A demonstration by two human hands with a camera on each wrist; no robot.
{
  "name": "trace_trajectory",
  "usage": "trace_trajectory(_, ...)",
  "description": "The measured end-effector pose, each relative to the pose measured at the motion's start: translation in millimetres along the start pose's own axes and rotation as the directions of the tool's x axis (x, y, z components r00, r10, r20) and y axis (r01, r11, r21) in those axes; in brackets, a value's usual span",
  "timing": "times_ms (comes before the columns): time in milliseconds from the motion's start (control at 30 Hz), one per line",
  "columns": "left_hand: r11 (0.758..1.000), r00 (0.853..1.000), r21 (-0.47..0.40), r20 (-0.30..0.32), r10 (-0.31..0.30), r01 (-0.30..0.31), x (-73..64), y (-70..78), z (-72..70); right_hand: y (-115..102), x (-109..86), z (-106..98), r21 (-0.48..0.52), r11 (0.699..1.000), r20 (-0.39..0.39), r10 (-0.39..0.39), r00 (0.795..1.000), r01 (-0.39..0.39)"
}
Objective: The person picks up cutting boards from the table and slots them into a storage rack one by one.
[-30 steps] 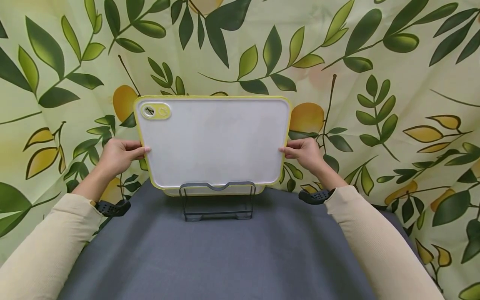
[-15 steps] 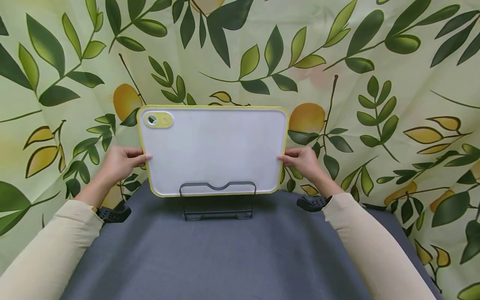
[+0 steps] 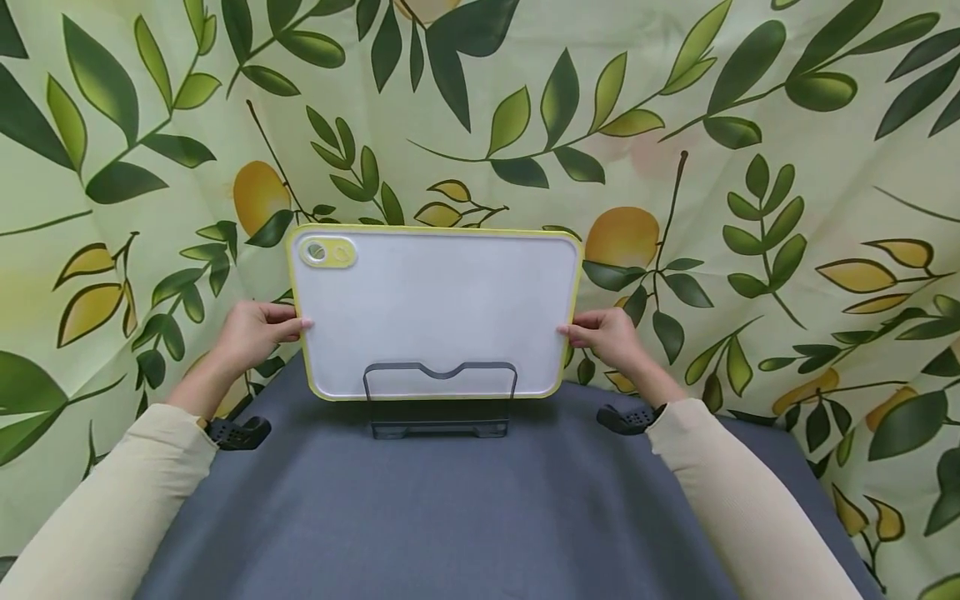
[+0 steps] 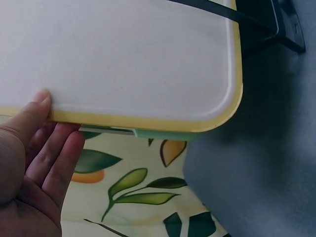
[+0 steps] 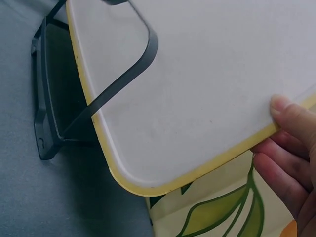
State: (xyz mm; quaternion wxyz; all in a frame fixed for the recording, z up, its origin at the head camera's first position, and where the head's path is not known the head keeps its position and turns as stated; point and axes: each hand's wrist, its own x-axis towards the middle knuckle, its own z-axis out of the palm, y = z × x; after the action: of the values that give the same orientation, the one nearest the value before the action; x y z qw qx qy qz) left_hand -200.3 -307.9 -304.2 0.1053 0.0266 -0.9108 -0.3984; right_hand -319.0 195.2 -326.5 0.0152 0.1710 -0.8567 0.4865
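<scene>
A white cutting board (image 3: 438, 312) with a yellow rim and a hole in its upper left corner stands nearly upright in a dark wire rack (image 3: 440, 430). The rack's front bar crosses the board's lower part. My left hand (image 3: 255, 333) pinches the board's left edge, thumb on the front face and fingers behind. At the opposite edge my right hand (image 3: 611, 337) pinches it the same way. In the left wrist view a pale green edge (image 4: 168, 134) shows just behind the yellow rim; the rest of it is hidden by the board.
The rack stands toward the back of a table with a grey cloth (image 3: 442, 508). Right behind the table hangs a curtain (image 3: 480, 92) printed with leaves and fruit. A black band (image 3: 238, 433) sits on each wrist.
Both hands have lowered the cutting board into the rack, its bottom edge now lower behind the front bar. The yellow-edged piece that showed below it one second ago is covered.
</scene>
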Motion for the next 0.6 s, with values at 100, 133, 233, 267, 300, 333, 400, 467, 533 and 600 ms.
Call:
trace_trajectory(100, 1.000, 1.000, 0.011, -0.003, -0.001, 0.001, -0.6, -0.9, 4.9, 6.5, -2.0, 1.5, 0.017, 1.000, 0.017, -0.004, 1.000, 0.004)
trace_trajectory(133, 1.000, 1.000, 0.008, -0.004, -0.001, 0.001, -0.9, -1.4, 6.4, 8.6, -2.4, 2.1, 0.024, 1.000, 0.018, -0.002, 1.000, 0.001)
trace_trajectory(233, 1.000, 1.000, -0.015, -0.003, 0.003, -0.003, -0.6, -4.2, 11.3, 14.5, -3.7, 2.5, 0.024, 1.000, 0.022, -0.006, 1.000, 0.006)
trace_trajectory(267, 1.000, 1.000, -0.023, -0.002, 0.005, -0.005, -0.2, -5.4, 12.9, 16.2, -4.1, 2.5, 0.022, 1.000, 0.019, -0.002, 1.000, 0.002)
trace_trajectory(300, 1.000, 1.000, -0.028, -0.001, 0.008, -0.008, -0.2, -6.4, 14.3, 17.6, -4.5, 2.5, 0.024, 1.000, 0.017, -0.002, 1.000, 0.002)
trace_trajectory(333, 1.000, 1.000, -0.029, 0.001, 0.008, -0.008, -0.2, -7.5, 15.7, 18.8, -5.0, 2.5, 0.027, 1.000, 0.017, 0.000, 1.000, -0.001)
trace_trajectory(400, 1.000, 1.000, -0.026, 0.001, 0.006, -0.006, -1.1, -9.4, 17.9, 20.4, -6.2, 2.7, 0.028, 1.000, 0.023, -0.003, 1.000, 0.002)
trace_trajectory(467, 1.000, 1.000, -0.015, -0.002, 0.001, -0.001, -2.7, -11.1, 19.6, 21.6, -7.4, 3.8, 0.039, 0.999, 0.032, -0.003, 0.999, 0.002)
trace_trajectory(533, 1.000, 1.000, -0.007, -0.006, -0.010, 0.010, -4.6, -13.0, 21.5, 23.3, -8.6, 5.4, 0.052, 0.999, 0.043, -0.011, 0.999, 0.008)
trace_trajectory(600, 1.000, 1.000, -0.003, -0.011, -0.020, 0.020, -6.4, -15.1, 23.9, 25.5, -9.9, 6.9, 0.064, 0.998, 0.044, -0.016, 0.999, 0.013)
